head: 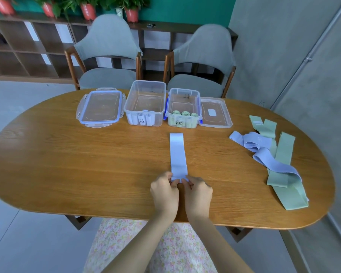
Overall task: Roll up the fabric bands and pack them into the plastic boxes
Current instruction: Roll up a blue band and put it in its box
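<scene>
Pinching band [178, 154] end, 2 hands

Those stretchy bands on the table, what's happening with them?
A person is rolling them up for storage. Both hands, left hand and right hand, pinch the near end of a lilac band laid flat on the table, starting a roll. The larger box holds lilac rolls, the smaller box green ones. More loose bands wait on the right.

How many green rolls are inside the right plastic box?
3 green rolls stand in a row at the near wall of the right box: left, middle, right. More may be hidden behind the label.
</scene>
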The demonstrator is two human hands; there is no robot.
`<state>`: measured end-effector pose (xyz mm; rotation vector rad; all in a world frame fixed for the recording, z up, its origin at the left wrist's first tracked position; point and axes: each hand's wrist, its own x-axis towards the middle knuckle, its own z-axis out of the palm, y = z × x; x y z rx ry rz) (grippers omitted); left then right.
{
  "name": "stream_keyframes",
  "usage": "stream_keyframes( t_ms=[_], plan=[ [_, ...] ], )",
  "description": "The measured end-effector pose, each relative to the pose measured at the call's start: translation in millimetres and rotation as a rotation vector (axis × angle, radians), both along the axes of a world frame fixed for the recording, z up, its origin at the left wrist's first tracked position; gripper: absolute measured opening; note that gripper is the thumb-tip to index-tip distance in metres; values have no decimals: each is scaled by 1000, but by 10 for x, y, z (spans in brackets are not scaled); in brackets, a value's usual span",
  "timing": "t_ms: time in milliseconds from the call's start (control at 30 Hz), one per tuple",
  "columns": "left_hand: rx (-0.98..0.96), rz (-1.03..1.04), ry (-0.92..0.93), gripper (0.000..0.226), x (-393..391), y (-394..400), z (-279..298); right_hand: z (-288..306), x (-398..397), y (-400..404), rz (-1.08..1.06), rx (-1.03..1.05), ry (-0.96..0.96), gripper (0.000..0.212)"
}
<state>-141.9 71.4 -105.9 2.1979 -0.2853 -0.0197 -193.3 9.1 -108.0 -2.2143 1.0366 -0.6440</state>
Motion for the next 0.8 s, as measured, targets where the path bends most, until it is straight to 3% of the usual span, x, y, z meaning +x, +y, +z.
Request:
stream_keyframes(
  t_ms=[100, 233, 400, 500, 567, 800],
  plan=[
    [-61, 25, 60, 8, -43, -12, 56, 102, 1, -31, -80, 173, -24, 14],
    [-108, 8, 112, 6, -140, 100, 70, 152, -160, 35, -77, 251, -27, 18],
    [-117, 11, 125, 4, -221, 189, 84, 111, -257, 83, -74, 254, -38, 5],
    [-88, 0, 108, 7, -174, 134, 54, 42, -231, 58, 1, 159, 14, 20],
    [-29, -4, 55, 13, -191, 80, 35, 11, -220, 47, 29, 93, 33, 19],
    [-34, 55, 13, 13, -189, 34, -38, 57, -141, 109, -102, 162, -63, 11]
  ],
)
